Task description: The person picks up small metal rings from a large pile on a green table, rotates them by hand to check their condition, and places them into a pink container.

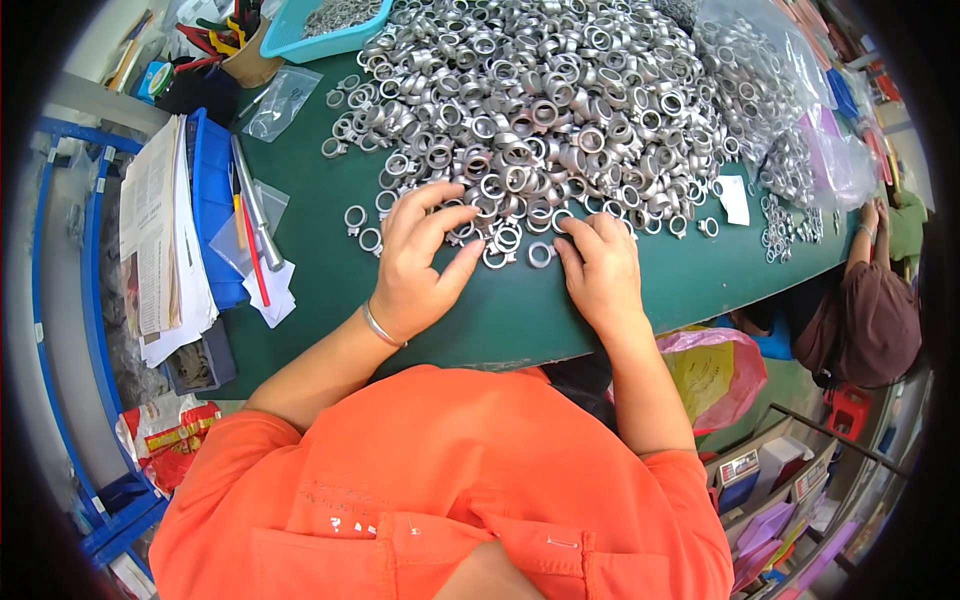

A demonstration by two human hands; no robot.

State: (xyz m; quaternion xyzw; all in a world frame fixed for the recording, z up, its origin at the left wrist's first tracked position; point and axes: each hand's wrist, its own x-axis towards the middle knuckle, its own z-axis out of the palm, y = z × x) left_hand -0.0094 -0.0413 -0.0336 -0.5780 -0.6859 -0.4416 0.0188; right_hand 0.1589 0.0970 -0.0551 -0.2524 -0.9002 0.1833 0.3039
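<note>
A big heap of silvery metal rings (540, 110), each with a small lug, covers the far middle of the green table. At its near edge my left hand (415, 260) is open, with thumb and fingers spread around several rings. My right hand (605, 265) is at the same edge, its fingers bent down to the rings and the thumb a little apart from the forefinger; I see nothing gripped in it. One loose ring (540, 254) lies between my hands, beside the right thumb. Another ring (505, 240) is close to my left fingertips.
A light blue basket (325, 45) of small metal parts stands far left. Papers (165, 240) and a blue bin (215, 200) line the left side, with a red pen (257, 270). Clear bags (760, 80) of rings are at right. A pink bag (735, 375) hangs below the table edge. Another person (865, 310) sits at right.
</note>
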